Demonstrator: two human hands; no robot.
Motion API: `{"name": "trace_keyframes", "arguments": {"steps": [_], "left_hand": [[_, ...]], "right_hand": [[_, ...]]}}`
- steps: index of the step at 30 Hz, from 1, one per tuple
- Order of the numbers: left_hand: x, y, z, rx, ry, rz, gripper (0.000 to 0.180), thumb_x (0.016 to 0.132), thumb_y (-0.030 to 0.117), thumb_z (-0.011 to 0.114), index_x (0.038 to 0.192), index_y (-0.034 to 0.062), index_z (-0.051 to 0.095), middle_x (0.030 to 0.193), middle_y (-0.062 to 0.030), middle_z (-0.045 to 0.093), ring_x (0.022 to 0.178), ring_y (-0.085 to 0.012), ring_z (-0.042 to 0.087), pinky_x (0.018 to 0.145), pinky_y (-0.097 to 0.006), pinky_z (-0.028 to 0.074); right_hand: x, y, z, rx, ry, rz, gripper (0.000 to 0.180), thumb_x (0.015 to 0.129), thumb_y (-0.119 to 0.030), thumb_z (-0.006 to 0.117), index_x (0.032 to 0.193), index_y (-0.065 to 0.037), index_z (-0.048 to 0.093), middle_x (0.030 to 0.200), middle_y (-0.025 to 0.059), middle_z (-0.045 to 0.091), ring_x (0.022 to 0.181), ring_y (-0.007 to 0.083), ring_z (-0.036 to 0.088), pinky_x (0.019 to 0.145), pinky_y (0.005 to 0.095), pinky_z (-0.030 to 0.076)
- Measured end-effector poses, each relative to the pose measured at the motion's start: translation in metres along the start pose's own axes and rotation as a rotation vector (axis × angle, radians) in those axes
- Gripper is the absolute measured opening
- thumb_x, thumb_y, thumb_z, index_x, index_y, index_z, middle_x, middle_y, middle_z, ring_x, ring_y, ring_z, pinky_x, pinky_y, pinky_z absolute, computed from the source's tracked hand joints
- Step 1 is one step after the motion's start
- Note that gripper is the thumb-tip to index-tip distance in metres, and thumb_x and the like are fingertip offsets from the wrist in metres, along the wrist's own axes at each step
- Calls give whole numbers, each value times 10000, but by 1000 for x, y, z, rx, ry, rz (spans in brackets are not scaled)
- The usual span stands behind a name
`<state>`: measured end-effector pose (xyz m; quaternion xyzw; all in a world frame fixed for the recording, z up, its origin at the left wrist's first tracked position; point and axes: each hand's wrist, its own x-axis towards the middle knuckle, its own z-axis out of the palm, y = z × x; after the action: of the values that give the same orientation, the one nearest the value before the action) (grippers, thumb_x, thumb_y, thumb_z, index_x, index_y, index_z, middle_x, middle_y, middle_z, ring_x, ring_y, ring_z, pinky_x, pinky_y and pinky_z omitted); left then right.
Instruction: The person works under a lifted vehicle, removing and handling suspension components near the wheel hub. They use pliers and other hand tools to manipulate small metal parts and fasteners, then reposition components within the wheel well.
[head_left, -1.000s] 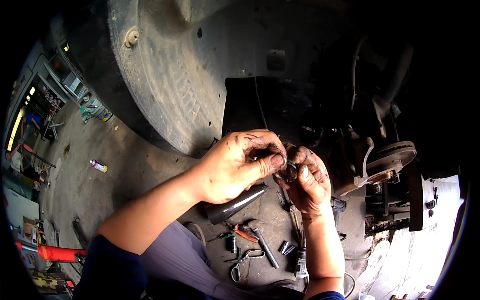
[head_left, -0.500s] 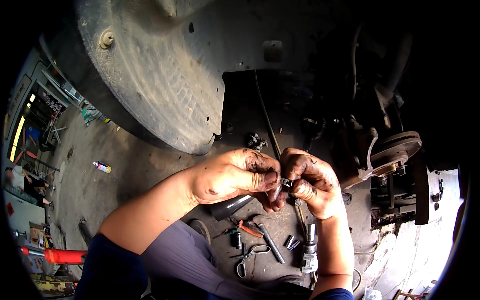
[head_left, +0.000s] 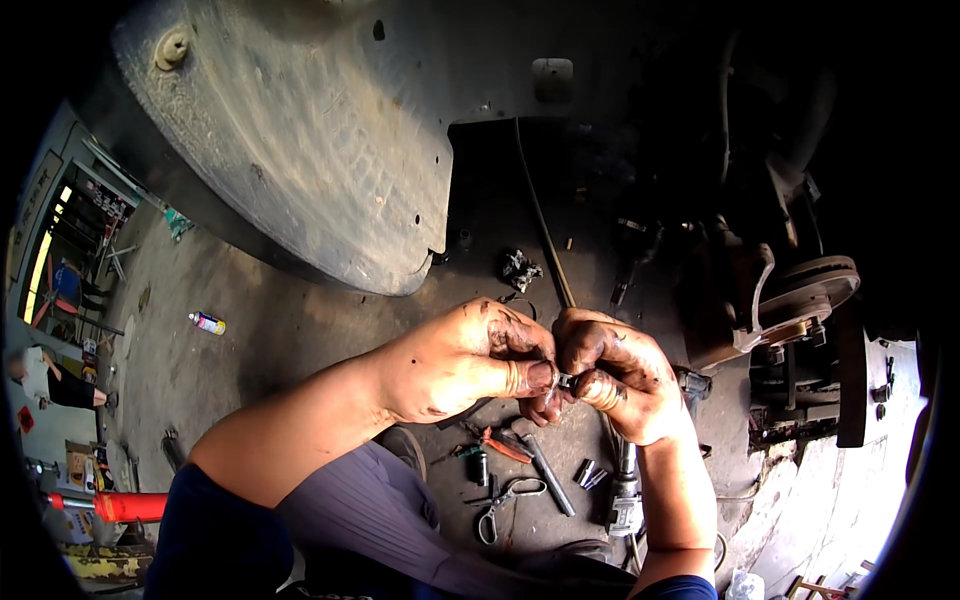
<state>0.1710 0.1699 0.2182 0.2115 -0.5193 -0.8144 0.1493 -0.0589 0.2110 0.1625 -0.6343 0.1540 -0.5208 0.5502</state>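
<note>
A small shiny metal piece with a dark end (head_left: 567,381) sits between my two hands, in front of my body. My left hand (head_left: 478,362) pinches its left side between thumb and fingers. From the other side, my right hand (head_left: 622,378) is closed on the dark end with thumb and bent forefinger. The fingertips nearly meet, covering most of the piece, so its exact kind does not show. Dark grease stains the fingers of both hands. A thin dark loop (head_left: 519,302) shows just beyond the left knuckles; whether it joins the piece cannot be told.
A dusty wheel-arch liner (head_left: 300,150) hangs at upper left. The brake disc (head_left: 815,290) and suspension stand at right. On the floor lie scissors (head_left: 508,505), red-handled pliers (head_left: 506,446), a metal bar (head_left: 548,474), sockets (head_left: 590,474), a power tool (head_left: 625,510) and a spray can (head_left: 207,323).
The view has shifted slightly, so the liner sits further up and left. Both hands keep their pinch on the small metal piece, with fingertips a little closer together.
</note>
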Motion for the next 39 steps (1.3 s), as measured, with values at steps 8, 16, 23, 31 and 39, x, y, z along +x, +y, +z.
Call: {"name": "trace_keyframes", "arguments": {"steps": [8,16,23,31,39], "left_hand": [[-9,-12,1,-23,79,-47,137,1027,81,666,1043,-50,701,951,-103,740,913,-166,711,850,-309,575],[-13,-23,-2,42,105,-27,132,1017,80,678,1011,-50,694,913,-82,723,865,-146,693,808,-290,571],[-6,-14,-17,50,41,-24,141,1047,88,628,1045,-41,685,974,-120,759,927,-185,732,883,-317,576],[5,4,2,-73,156,187,210,1144,231,454,1261,60,488,1113,-49,581,996,-206,715,844,-352,621],[3,0,15,3,46,273,257,1112,106,530,1346,-2,533,1205,4,542,1116,-50,517,1011,-224,434]], "right_hand": [[-6,8,13,5,55,93,391,972,-371,743,862,-25,598,822,66,562,751,175,545,662,323,425],[-8,13,12,-13,-43,93,172,999,-130,701,930,4,617,918,79,575,845,186,609,760,323,511],[-7,26,14,236,73,154,219,1012,-177,701,967,4,587,962,60,528,858,157,597,764,303,506],[14,-5,-4,-482,127,-279,124,907,-86,751,924,-16,650,885,93,626,825,246,613,747,358,496],[11,-35,13,-1016,173,-536,280,720,-115,793,972,-21,713,869,97,642,735,280,619,644,388,510]]}}
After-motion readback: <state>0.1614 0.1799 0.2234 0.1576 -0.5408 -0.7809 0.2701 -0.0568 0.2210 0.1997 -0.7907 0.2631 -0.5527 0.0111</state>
